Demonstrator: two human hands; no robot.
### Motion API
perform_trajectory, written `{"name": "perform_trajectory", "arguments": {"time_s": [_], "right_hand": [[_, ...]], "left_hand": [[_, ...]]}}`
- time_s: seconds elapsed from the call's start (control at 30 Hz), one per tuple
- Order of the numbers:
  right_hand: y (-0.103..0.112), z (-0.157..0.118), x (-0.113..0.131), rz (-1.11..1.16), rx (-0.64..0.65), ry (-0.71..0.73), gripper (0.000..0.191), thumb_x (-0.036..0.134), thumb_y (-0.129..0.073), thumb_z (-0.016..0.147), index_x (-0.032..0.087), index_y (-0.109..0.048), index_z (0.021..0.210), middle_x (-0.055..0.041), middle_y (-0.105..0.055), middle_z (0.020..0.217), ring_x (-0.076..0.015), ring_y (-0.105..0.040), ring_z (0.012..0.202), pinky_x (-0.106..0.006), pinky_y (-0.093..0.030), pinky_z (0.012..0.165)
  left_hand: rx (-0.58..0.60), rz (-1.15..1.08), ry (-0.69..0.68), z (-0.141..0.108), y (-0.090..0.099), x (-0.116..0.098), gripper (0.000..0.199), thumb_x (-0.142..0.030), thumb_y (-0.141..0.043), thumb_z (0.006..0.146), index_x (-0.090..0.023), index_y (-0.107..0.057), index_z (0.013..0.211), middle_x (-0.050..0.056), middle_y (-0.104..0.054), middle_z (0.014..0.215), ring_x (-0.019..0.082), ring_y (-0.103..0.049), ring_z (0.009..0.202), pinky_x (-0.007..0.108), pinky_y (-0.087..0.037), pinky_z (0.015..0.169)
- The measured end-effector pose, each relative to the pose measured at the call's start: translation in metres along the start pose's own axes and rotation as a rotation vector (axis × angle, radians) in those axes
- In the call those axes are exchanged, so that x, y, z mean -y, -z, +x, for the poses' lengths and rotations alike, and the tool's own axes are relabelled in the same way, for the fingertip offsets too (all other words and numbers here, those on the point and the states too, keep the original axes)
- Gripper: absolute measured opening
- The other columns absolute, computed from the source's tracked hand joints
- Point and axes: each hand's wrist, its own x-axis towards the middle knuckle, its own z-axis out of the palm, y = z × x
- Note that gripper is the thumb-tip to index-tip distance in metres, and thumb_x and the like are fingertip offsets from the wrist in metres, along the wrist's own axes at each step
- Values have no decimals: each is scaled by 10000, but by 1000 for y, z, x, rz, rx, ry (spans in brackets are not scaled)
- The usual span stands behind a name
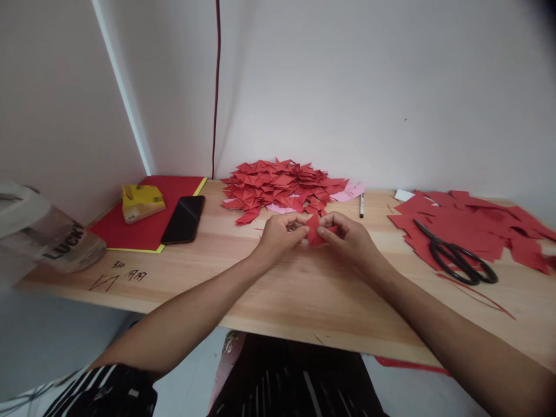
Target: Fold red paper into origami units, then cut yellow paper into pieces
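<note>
Between my two hands is a small folded piece of red paper (314,230), held just above the wooden table. My left hand (284,233) pinches its left edge between thumb and fingers. On the other side, my right hand (345,233) grips the right part of the paper the same way, with the thumb in front. The fingertips hide some of the folds. Right behind my hands lies a heap of folded red paper pieces (278,182), with a few pink sheets under and beside it.
Black-handled scissors (460,260) lie on flat red paper pieces (473,223) at the right. A marker (361,205) stands near the heap. At left are a phone (183,220), a yellow packet (143,202) on red sheets (130,234), and a clear plastic jug (65,240). The wooden table (260,301) meets the wall.
</note>
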Motion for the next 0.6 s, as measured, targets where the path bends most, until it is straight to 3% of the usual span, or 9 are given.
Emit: {"name": "perform_trajectory", "arguments": {"time_s": [0.2, 0.33, 0.5, 0.6], "right_hand": [[-1, -3, 4, -40, -24, 48, 113, 319, -599, 851, 207, -606, 867, -15, -674, 810, -146, -572, 651, -266, -416, 594], [0, -3, 3, -147, -93, 181, 68, 279, -591, 869, 213, -606, 862, -22, -662, 846, -160, -584, 720, -286, -435, 650], [1, -4, 3, -233, -160, 371, 47, 242, -564, 907, 217, -602, 895, -33, -636, 877, -158, -577, 752, -293, -451, 665], [1, -4, 3, -257, -203, 454, 45, 218, -558, 914, 220, -603, 913, -42, -622, 877, -163, -571, 762, -300, -461, 650]], "left_hand": [[-43, 33, -56, -2, 0, -5, 108, -188, -646, 744, -148, -712, 820, 23, -698, 771, 106, -607, 662, 222, -481, 638], [-107, 102, -153, -4, 1, -10, 68, -170, -689, 727, -159, -713, 789, 23, -704, 817, 111, -615, 722, 223, -480, 677], [-66, -43, -73, -9, -3, -15, 123, -209, -698, 745, -140, -675, 843, -12, -639, 666, 80, -563, 529, 204, -460, 528], [-21, -104, -20, -11, -4, -18, 153, -234, -700, 757, -132, -672, 868, 5, -668, 684, 101, -620, 526, 217, -494, 530]]}}
